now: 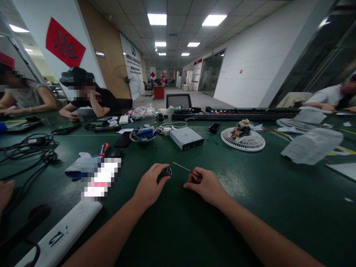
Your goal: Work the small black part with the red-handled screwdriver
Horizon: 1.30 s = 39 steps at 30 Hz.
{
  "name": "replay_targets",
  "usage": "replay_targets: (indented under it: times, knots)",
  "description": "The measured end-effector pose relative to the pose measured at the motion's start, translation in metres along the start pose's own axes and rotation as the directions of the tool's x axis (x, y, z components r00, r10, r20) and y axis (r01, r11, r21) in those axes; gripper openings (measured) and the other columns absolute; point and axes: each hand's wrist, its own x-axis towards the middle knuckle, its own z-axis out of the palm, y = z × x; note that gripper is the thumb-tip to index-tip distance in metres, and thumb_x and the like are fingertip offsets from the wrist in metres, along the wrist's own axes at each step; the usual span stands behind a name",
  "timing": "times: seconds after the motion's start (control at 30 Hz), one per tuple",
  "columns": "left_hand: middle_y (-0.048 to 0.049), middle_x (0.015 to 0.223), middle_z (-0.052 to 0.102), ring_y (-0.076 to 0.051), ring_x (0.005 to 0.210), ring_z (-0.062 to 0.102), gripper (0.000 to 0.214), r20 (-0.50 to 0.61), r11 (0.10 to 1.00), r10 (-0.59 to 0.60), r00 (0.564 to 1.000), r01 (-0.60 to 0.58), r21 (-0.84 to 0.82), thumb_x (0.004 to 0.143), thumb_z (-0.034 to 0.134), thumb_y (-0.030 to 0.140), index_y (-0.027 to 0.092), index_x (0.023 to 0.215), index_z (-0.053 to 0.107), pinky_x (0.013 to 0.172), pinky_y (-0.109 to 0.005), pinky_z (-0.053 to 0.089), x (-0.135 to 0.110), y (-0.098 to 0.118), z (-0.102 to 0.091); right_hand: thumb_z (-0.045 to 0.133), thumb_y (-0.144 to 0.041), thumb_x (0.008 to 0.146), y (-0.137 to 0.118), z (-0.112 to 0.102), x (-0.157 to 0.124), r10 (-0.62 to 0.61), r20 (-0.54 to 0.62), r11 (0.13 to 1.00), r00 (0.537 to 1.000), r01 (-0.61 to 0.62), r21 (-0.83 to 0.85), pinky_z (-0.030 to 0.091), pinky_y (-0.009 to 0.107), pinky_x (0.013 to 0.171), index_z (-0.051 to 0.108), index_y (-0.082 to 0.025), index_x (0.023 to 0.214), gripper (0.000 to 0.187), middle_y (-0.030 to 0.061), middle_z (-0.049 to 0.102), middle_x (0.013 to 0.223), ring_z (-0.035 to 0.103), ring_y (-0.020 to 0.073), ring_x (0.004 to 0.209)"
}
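Note:
My left hand [150,185] rests on the dark green table [250,193] with its fingers closed around a small black cylindrical part [166,171]. My right hand [207,185] lies just to the right of it and grips a thin screwdriver [183,168] by its reddish handle. The metal shaft points up and to the left, toward the black part, and its tip stops a little short of it. Both forearms come in from the bottom edge.
Farther back lie a grey box [186,138], a white fan grille with a motor [242,139], a white fan housing [313,145], a bowl of bits [143,135], a red-handled screwdriver [103,148] and black cables [30,148]. A white power strip [63,231] lies front left. People sit at both sides.

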Motion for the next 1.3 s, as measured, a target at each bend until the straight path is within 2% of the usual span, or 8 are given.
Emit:
replay_targets:
  times: [0.23,0.4,0.57,0.73,0.87,1.07,1.17,1.3]
  knots:
    - [-0.0027,0.106,0.066,-0.022,0.096,0.060,0.037,0.240,0.993,0.089,0.967,-0.106,0.056,0.089,0.061,0.023,0.030,0.125,0.056,0.084,-0.038,0.049,-0.004,0.009,0.000,0.075,-0.027,0.070,0.000,0.008,-0.001,-0.035,-0.015,0.927,0.999,0.038,0.374,0.050,0.029,0.068,0.058,-0.018,0.078,0.021,0.0022,0.070,0.083,0.063,0.0154,0.071]
    - [-0.0035,0.106,0.067,-0.021,0.096,0.059,0.038,0.307,0.972,0.204,0.930,-0.231,0.054,0.088,0.063,0.023,0.027,0.125,0.054,0.086,-0.037,0.046,-0.004,0.014,-0.002,0.072,-0.021,0.071,-0.004,0.012,-0.004,-0.087,-0.026,0.966,0.996,0.091,0.244,0.049,0.028,0.068,0.062,-0.018,0.079,0.013,-0.0020,0.063,0.071,0.059,0.0140,0.068]
    - [-0.0041,0.105,0.067,-0.021,0.095,0.059,0.037,0.319,0.951,0.279,0.906,-0.307,0.039,0.087,0.064,0.022,0.025,0.123,0.056,0.086,-0.037,0.045,-0.003,0.017,-0.003,0.075,-0.021,0.067,-0.007,0.012,-0.006,-0.065,-0.011,0.966,0.998,0.065,0.252,0.048,0.027,0.067,0.060,-0.018,0.079,0.019,-0.0030,0.061,0.071,0.059,0.0137,0.067]
    - [-0.0034,0.104,0.068,-0.021,0.098,0.059,0.030,0.333,0.925,0.348,0.876,-0.379,0.030,0.087,0.063,0.018,0.028,0.115,0.063,0.087,-0.038,0.043,-0.003,0.019,-0.003,0.077,-0.018,0.060,-0.003,0.016,0.000,-0.005,0.202,0.871,0.979,-0.095,0.482,0.048,0.025,0.060,0.057,-0.017,0.076,0.025,-0.0036,0.061,0.069,0.059,0.0128,0.064]
    - [-0.0036,0.105,0.069,-0.021,0.097,0.060,0.034,0.283,0.933,0.337,0.898,-0.358,0.026,0.086,0.066,0.021,0.028,0.118,0.061,0.088,-0.039,0.044,-0.005,0.018,-0.001,0.077,-0.026,0.064,-0.001,0.019,0.000,-0.019,0.207,0.840,0.978,-0.097,0.534,0.048,0.025,0.058,0.055,-0.017,0.083,0.031,-0.0024,0.060,0.072,0.058,0.0129,0.063]
    - [-0.0019,0.102,0.068,-0.022,0.094,0.060,0.039,0.121,0.986,0.123,0.985,-0.135,0.098,0.078,0.074,0.023,0.026,0.115,0.062,0.085,-0.039,0.046,-0.005,0.006,-0.001,0.040,-0.037,0.096,-0.002,-0.002,-0.005,-0.210,0.038,0.969,0.977,0.203,0.144,0.045,0.029,0.063,0.059,-0.018,0.086,0.029,0.0025,0.061,0.078,0.057,0.0154,0.069]
    - [-0.0011,0.099,0.069,-0.023,0.091,0.061,0.034,0.056,0.991,0.020,0.998,-0.027,0.130,0.076,0.074,0.024,0.027,0.108,0.064,0.083,-0.041,0.047,-0.003,0.000,-0.003,0.043,-0.029,0.095,0.000,-0.016,-0.002,-0.238,-0.008,0.965,0.971,0.236,-0.116,0.044,0.031,0.068,0.065,-0.018,0.094,0.024,0.0044,0.064,0.082,0.059,0.0176,0.075]
    - [-0.0019,0.096,0.070,-0.025,0.089,0.062,0.028,-0.012,0.986,-0.066,0.998,0.067,0.149,0.076,0.072,0.027,0.027,0.104,0.066,0.080,-0.042,0.048,-0.001,-0.005,-0.006,0.047,-0.024,0.093,0.003,-0.023,0.002,-0.287,-0.004,0.945,0.958,0.282,-0.169,0.045,0.031,0.068,0.065,-0.019,0.112,0.027,0.0055,0.067,0.093,0.060,0.0171,0.076]
